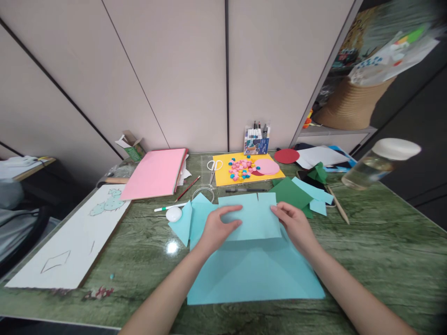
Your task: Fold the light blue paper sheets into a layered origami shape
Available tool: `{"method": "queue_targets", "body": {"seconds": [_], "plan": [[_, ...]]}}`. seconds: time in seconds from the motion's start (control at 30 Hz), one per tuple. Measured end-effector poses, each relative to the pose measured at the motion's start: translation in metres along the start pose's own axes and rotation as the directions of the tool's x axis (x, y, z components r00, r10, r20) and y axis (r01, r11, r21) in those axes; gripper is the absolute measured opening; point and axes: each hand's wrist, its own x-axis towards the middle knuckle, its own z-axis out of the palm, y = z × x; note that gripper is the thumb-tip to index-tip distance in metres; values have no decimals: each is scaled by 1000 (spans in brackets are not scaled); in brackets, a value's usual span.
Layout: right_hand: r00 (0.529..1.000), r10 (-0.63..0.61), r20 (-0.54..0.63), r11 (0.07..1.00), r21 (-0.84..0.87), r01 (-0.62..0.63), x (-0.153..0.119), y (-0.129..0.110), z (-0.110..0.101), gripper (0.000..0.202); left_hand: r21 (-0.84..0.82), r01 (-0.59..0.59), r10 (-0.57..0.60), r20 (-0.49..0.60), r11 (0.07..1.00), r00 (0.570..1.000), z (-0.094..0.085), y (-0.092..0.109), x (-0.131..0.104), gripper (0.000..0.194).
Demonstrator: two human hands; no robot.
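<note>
A light blue paper piece (256, 221) with a short slit in its top edge is held above a larger light blue sheet (258, 279) on the table. My left hand (220, 228) grips its left side, thumb and forefinger across the front and the other fingers hidden. At the right edge, my right hand (293, 222) pinches the same piece between thumb and fingertips. Left of my hands, a white egg-shaped object (173, 214) rests by folded light blue paper (184, 224). Dark green paper (291, 193) and light blue scraps (316, 190) lie to the right.
Behind are scissors (214, 166), a black pen (245, 190) and yellow paper (220, 174) bearing small pink, blue and yellow pieces. A pink pad (155, 172) and cactus drawing (73, 237) lie left. A lidded bottle (373, 165) stands right, near a pencil (338, 204).
</note>
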Motion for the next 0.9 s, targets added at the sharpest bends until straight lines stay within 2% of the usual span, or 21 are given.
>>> {"method": "queue_targets", "body": {"seconds": [0.9], "plan": [[999,-18,-47,1000,8,19,-4,-3,3,38,-22,6,-7,-43,1000,999,3,2,-4,36]]}}
